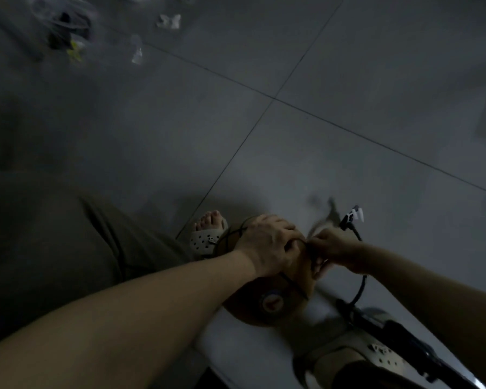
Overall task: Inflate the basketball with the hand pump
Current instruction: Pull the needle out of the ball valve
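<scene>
A brown basketball (267, 304) lies on the floor between my feet, low in the dim view. My left hand (267, 245) rests on top of the ball, fingers curved over it. My right hand (330, 249) is beside the left, its fingers pinching the end of the black pump hose (361, 287) at the ball's surface. The hose loops back to the black hand pump (399, 338), which lies at the lower right by my right foot. The needle itself is hidden by my fingers.
My left foot in a pale perforated sandal (205, 237) is just left of the ball; the right sandal (376, 352) is under the pump. A small white-tipped object (355, 214) lies beyond my right hand. Blurred litter (68, 32) sits at the far upper left of the grey tiled floor (348, 80).
</scene>
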Demonstrator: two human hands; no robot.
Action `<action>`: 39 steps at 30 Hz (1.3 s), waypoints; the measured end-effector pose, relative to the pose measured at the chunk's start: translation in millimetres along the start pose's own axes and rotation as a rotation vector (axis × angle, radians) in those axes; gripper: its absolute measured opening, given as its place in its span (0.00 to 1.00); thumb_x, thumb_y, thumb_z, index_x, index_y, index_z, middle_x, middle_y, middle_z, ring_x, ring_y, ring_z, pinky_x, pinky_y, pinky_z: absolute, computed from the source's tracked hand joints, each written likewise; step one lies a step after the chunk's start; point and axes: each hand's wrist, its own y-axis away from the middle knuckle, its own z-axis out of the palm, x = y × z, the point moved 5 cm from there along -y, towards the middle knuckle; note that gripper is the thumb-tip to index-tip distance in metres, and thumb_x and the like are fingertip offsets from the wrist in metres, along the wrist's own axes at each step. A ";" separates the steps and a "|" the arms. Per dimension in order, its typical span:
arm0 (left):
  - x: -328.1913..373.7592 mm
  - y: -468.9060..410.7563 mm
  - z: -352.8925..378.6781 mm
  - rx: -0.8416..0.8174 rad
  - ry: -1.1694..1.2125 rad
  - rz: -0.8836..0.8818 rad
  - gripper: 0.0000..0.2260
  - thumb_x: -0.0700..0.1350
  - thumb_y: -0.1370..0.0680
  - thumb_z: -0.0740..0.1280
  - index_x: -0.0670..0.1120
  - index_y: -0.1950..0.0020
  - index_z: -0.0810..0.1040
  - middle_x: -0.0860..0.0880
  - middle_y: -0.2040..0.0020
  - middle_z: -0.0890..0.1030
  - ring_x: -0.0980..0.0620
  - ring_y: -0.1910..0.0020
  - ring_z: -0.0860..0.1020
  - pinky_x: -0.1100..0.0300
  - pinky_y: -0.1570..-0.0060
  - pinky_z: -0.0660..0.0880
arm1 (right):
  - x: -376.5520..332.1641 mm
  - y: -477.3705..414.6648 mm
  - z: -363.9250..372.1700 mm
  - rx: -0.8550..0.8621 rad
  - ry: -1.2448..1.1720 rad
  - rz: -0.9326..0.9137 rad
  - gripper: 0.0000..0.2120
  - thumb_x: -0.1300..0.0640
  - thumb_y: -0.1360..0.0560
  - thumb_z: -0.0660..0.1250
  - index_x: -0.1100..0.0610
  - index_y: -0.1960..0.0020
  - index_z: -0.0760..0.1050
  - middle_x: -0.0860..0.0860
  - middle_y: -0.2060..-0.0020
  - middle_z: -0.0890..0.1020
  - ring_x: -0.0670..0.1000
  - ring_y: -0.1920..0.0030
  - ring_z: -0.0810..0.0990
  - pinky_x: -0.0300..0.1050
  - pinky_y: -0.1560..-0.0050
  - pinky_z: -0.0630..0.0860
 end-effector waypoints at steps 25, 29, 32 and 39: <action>-3.1 -5.7 -1.9 -0.142 0.003 0.181 0.16 0.52 0.22 0.61 0.51 0.40 0.83 0.53 0.40 0.82 0.51 0.40 0.77 0.53 0.38 0.70 | 25.6 0.5 6.8 0.000 -0.346 0.040 0.14 0.59 0.17 0.58 0.69 0.51 0.76 0.63 0.57 0.79 0.57 0.64 0.83 0.50 0.62 0.81; 1.1 -15.1 6.2 -0.178 -0.006 0.167 0.17 0.54 0.23 0.59 0.52 0.42 0.83 0.54 0.43 0.83 0.51 0.43 0.78 0.52 0.41 0.71 | 25.0 6.5 -1.3 -0.107 -0.293 0.097 0.22 0.52 0.16 0.56 0.73 0.41 0.73 0.70 0.53 0.79 0.64 0.57 0.83 0.55 0.57 0.82; -4.1 -21.5 7.2 -0.184 0.021 0.157 0.18 0.55 0.24 0.58 0.52 0.44 0.84 0.53 0.45 0.83 0.51 0.46 0.78 0.52 0.43 0.73 | 25.3 7.8 -4.1 -0.111 -0.243 0.080 0.21 0.52 0.17 0.59 0.70 0.39 0.74 0.72 0.46 0.79 0.64 0.54 0.84 0.56 0.57 0.82; 26.1 -3.3 11.8 -0.107 -0.167 -0.143 0.26 0.65 0.25 0.53 0.50 0.41 0.78 0.46 0.37 0.76 0.43 0.34 0.69 0.37 0.30 0.58 | 15.0 7.6 -6.6 -0.028 -0.107 -0.001 0.14 0.56 0.17 0.61 0.67 0.44 0.77 0.64 0.54 0.83 0.60 0.58 0.84 0.54 0.61 0.83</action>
